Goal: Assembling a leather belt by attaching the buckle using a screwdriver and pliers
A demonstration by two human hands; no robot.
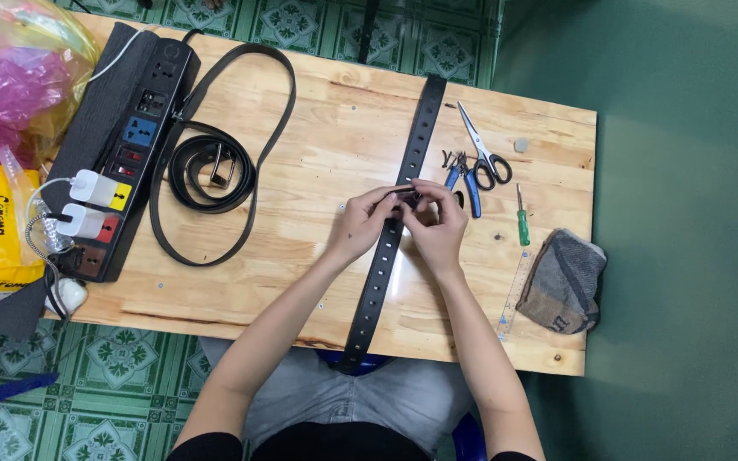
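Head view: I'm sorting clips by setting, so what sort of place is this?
Probably a small home workbench for belt or leather work. A wooden table on a tiled floor holds black belts, scissors, pliers and a power strip. Both hands work on one belt.

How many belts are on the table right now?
2. One punched black belt lies straight across the table's middle under both hands; one coiled black belt lies left of it beside the power strip. Bags at far left could hide more.

Fingers hide the small dark piece [407,201] (belt's [386,256] near end drops off-table).
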